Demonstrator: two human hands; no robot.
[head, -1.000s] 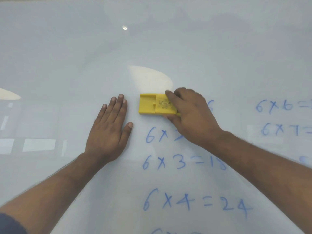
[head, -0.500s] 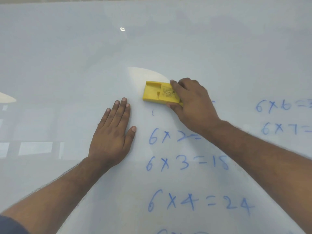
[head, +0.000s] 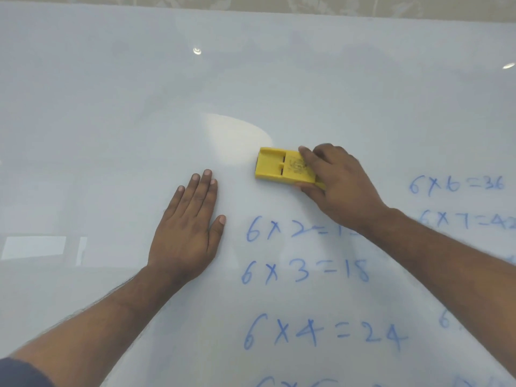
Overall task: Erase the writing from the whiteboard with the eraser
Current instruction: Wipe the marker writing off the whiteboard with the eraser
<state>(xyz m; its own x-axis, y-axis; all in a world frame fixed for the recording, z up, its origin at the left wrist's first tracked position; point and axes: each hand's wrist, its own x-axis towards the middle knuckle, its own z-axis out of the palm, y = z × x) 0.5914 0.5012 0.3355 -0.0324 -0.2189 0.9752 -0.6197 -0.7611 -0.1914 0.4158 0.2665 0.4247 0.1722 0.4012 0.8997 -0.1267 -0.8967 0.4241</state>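
A yellow eraser (head: 275, 165) lies flat on the whiteboard (head: 111, 121), just above the blue line "6 x 2 =" (head: 282, 229). My right hand (head: 339, 185) grips the eraser's right end and hides the end of that line. Below it stand "6 x 3 = 18" (head: 304, 271) and "6 x 4 = 24" (head: 324, 335). To the right, "6 x 6 = 36" (head: 456, 185) and "6 x 7 = 42" (head: 472, 220) are partly cut off by my forearm. My left hand (head: 190, 230) rests flat on the board left of the writing, fingers together, holding nothing.
The board's top edge runs across the frame's top, with a patterned beige wall (head: 251, 2) beyond it. More blue writing shows cut off at the bottom edge (head: 296, 382). Ceiling lights and windows reflect in the glossy surface at left (head: 36, 247).
My right hand has slid the eraser up and then right across the top row. The writing of that row is gone. The left hand stays flat in place.
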